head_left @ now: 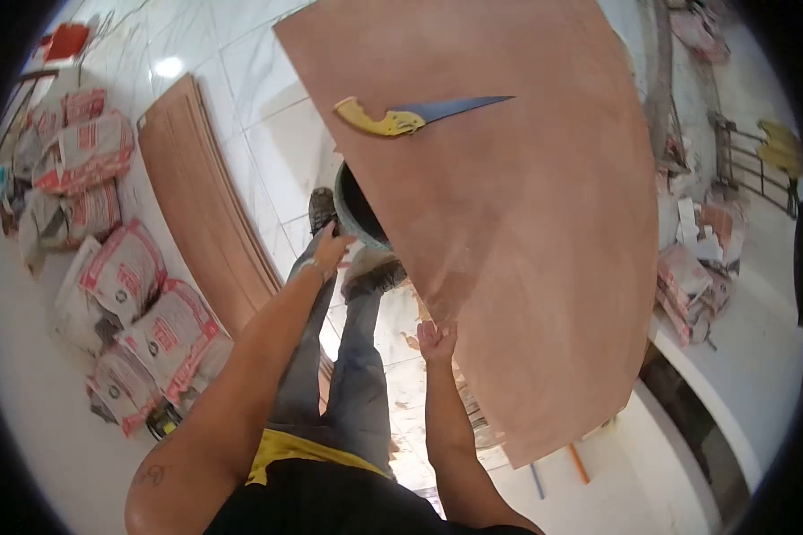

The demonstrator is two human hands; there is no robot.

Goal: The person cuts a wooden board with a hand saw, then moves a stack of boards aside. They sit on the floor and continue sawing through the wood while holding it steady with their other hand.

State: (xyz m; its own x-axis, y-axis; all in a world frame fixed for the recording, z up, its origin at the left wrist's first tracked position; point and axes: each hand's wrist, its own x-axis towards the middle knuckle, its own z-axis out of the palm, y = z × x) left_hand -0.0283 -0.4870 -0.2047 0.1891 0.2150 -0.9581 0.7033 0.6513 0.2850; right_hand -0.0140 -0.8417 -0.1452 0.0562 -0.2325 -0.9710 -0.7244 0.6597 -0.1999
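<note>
A large brown plywood sheet (544,205) fills the middle and right of the head view, partly covering a dark round bucket (357,209). My right hand (437,341) is closed at the sheet's near left edge, fingers curled against it. Lying on the sheet's upper part is a hand saw (393,120) with a yellow handle and a tapering grey blade. My left hand (333,251) hangs beside the bucket over my legs, fingers stretched apart and holding nothing. A watch or bracelet circles that wrist.
Thin plywood sheets (201,187) lie stacked on the white tiled floor (250,53) to the left. Several red-and-white bags (165,330) are heaped beyond them. More bags (691,276) and a metal rack (749,165) stand at right. An orange stick (579,464) lies near the sheet's lower corner.
</note>
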